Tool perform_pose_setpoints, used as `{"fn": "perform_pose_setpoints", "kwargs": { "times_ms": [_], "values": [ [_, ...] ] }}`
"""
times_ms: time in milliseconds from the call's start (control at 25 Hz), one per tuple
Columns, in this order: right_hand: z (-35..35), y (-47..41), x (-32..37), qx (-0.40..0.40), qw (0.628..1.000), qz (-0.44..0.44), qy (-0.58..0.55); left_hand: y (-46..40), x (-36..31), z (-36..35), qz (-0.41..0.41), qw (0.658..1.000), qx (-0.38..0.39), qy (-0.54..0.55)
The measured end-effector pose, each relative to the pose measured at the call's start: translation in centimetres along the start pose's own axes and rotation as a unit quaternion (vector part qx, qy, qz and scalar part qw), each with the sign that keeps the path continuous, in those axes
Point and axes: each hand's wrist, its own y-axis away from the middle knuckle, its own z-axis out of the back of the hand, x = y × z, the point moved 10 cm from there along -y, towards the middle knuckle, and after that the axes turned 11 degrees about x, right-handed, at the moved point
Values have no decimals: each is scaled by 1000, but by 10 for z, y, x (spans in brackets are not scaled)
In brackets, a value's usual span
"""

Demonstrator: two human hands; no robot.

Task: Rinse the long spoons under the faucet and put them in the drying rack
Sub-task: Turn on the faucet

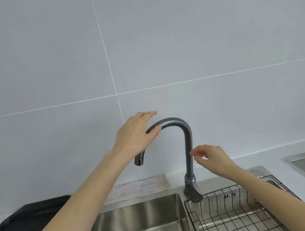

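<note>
- Left hand [134,137] grips the faucet [188,139] arch, thumb beneath, fingers over.
- Right hand [212,157]: fingers loosely curled, empty, tips just beside the stem.
- Drying rack [239,193] sits below the right fingers.

Black tray [25,219], folded cloth [138,187]

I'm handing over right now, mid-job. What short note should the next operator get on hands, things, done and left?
Left hand grips the arch of the faucet, with the nozzle over the sink basin.
Right hand holds nothing; its fingers are loosely curled beside the faucet's upright pipe.
No water stream shows.
No long spoons are in view, and the visible part of the drying rack holds none.
Done: nothing that shows.
Left: fetch spoons, rinse, rack.
</note>
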Motion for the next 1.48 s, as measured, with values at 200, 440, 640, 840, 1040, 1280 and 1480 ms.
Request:
{"fn": "perform_pose_setpoints", "kwargs": {
  "times_ms": [200,440,640,840,1040,1280,1480],
  "values": [
    [-62,-8,-40,93,995,-41,24,-11,8,-25,-8,1000,3,24],
    [-92,-12,-59,86,993,-67,44,-8,14,-26,-11,998,-23,60],
    [-93,-5,-58,62,994,-62,66,-4,15,-25,-8,997,-34,75],
    [-93,8,-65,46,996,-67,41,-2,12,-26,-11,997,-34,69],
    [-99,24,-66,33,997,-58,43,0,12,-26,-14,997,-35,64],
    [-102,28,-65,18,996,-67,56,3,9,-27,-18,998,-37,41],
    [-106,31,-62,42,991,-79,95,9,6,-29,-41,997,-41,59]
  ]
}}
